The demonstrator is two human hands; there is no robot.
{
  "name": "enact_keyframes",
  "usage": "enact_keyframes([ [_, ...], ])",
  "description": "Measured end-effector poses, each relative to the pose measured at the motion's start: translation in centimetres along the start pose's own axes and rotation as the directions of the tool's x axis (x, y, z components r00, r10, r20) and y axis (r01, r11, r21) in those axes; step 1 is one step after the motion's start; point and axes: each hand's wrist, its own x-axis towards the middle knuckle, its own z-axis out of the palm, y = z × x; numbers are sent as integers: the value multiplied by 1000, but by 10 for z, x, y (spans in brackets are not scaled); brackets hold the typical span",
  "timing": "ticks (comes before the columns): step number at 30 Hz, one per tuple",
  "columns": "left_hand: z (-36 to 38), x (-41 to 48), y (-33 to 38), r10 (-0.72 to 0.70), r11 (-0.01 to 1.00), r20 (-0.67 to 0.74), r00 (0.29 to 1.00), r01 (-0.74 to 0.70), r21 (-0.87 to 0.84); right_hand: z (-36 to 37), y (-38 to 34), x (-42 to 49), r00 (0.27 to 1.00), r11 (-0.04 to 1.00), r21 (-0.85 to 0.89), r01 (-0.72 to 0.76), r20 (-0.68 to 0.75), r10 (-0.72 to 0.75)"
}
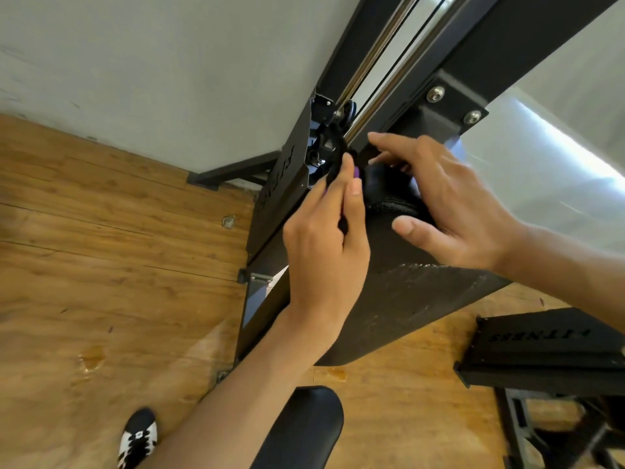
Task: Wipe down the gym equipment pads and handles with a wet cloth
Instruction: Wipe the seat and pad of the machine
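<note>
Left hand (324, 245) up at the machine frame (277, 204), fingers straight and tight together, thumb clamping a sliver of purple cloth (356, 171) against them. Most of it is hidden. Right hand (453, 204) lies spread over the black roll pad (385, 187), fingers apart, thumb flat on its seam. The guide rods (372, 59) run up behind. Below lie the wood floor (101, 248), a shoe (138, 438) and a footplate (541, 343).

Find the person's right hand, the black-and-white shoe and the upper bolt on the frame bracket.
Right hand (453, 204): head view, back of the hand.
Black-and-white shoe (138, 436): head view, its laced top.
Upper bolt (435, 94): head view, the shiny bolt head.
</note>
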Motion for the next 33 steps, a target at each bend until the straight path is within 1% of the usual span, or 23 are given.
enact_keyframes([
  [2, 3, 3, 5, 40, 999, 13, 999, -40, -10, 0, 0, -1, 1000, 1000, 11, 10, -10, -10],
  [5, 2, -12, -13, 145, 989, 25, 989, -145, -4, 1, 2, 0, 1000, 1000, 1, 30, -5, -30],
  [9, -10, -46, -30, 176, 984, 33, 984, -177, 30, 1, 3, 0, 1000, 1000, 11, 26, -8, -26],
  [13, -3, -14, -20, 237, 971, 43, 971, -238, 31, 1, 2, 1, 1000, 1000, 2, 14, -27, -14],
  [16, -4, 0, -25, 246, 969, 98, 964, -247, 7, 1, 2, 1, 999, 1000, 3, 5, -33, -4],
  [18, -10, -18, -41, 203, 979, 98, 974, -204, 5, 0, 0, 1, 1000, 1000, -8, 8, -21, -8],
  [21, -24, -59, -75, 71, 997, 86, 994, -74, 31, 0, -2, 2, 999, 997, -72, 28, 28, -26],
  [23, -32, -78, -82, -92, 996, 59, 994, 91, 7, 0, -1, 2, 998, 994, -105, 38, 63, -31],
  [25, -31, -73, -69, -301, 950, 59, 952, 305, -63, -2, -1, 2, 997, 993, -106, 42, 74, -34],
  [26, -28, -61, -59, -348, 931, 75, 935, 354, -90, -3, -2, 3, 997, 994, -104, 42, 76, -34],
  [27, -24, -43, -48, -332, 937, 74, 940, 338, -88, -4, -3, 3, 997, 994, -106, 39, 77, -31],
  [30, -14, -10, -33, -149, 987, 103, 984, 154, -50, -2, -3, 4, 997, 993, -115, 31, 80, -22],
  [33, -22, -36, -59, -105, 989, 111, 988, 115, -88, -2, -3, 4, 996, 993, -113, 26, 93, -15],
])
